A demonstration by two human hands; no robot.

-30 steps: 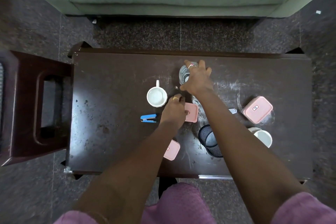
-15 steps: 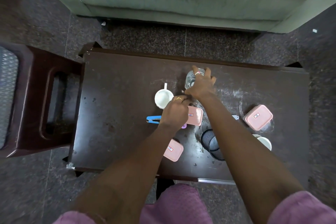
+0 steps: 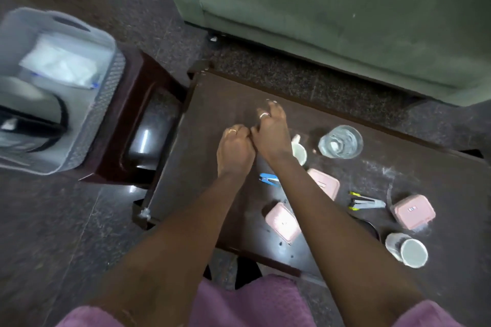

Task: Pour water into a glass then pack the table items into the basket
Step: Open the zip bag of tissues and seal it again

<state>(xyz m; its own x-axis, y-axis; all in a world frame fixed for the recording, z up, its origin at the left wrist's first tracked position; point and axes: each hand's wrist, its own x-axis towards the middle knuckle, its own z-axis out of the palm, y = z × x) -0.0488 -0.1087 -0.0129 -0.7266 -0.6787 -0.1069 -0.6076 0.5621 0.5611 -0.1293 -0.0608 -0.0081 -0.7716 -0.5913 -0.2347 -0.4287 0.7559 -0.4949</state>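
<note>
The glass (image 3: 340, 141) with water in it stands on the dark wooden table (image 3: 212, 103), right of both hands. My left hand (image 3: 235, 151) hovers over the table's left half with its fingers curled in; what is inside is hidden. My right hand (image 3: 271, 130) touches it thumb to knuckle, with the other fingers spread and nothing visible in them. The grey basket (image 3: 103, 93) sits on a brown stool (image 3: 138, 103) left of the table and holds a kettle-like object and a white packet. On the table lie pink boxes (image 3: 283, 221) (image 3: 413, 211) (image 3: 328, 183), a blue stapler (image 3: 269, 179) and a grey stapler (image 3: 366, 203).
A white mug (image 3: 299, 151) is half hidden behind my right wrist. A second white cup (image 3: 407, 249) stands at the table's near right. A black mesh holder (image 3: 372, 228) peeks out from behind my right forearm. A green sofa (image 3: 345, 8) borders the far side.
My right hand has let go of the glass and moved left. My left hand left the pink box and went left too. The view swung left, which brought the basket into sight.
</note>
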